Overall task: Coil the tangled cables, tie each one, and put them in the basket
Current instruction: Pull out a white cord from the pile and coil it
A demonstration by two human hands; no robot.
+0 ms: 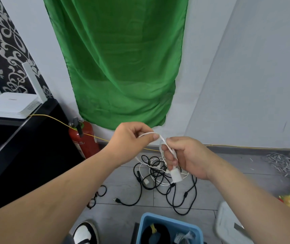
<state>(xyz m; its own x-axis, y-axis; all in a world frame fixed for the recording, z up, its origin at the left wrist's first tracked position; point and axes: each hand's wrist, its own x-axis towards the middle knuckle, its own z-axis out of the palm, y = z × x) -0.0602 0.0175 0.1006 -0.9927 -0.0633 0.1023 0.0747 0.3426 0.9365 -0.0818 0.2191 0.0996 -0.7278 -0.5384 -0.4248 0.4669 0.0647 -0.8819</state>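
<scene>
A flat white cable [160,136] runs between my two hands in mid-air above the floor. My left hand [129,140] pinches one stretch of it between thumb and fingers. My right hand [184,156] grips a small coil of the same cable, and its white plug [176,175] hangs below my fingers. On the grey floor beneath lies a tangle of black and white cables [158,175]. A blue basket [169,228] stands at the bottom edge, holding a coiled black cable with a yellow tie and a pale bundle.
A red fire extinguisher [83,138] stands by the wall beside a black cabinet [26,155] with a white router [12,104]. A thin yellow wire [56,120] crosses behind my hands. Black hair ties [97,196] lie on the floor. A white lid [228,224] and my shoe [84,233] sit near the basket.
</scene>
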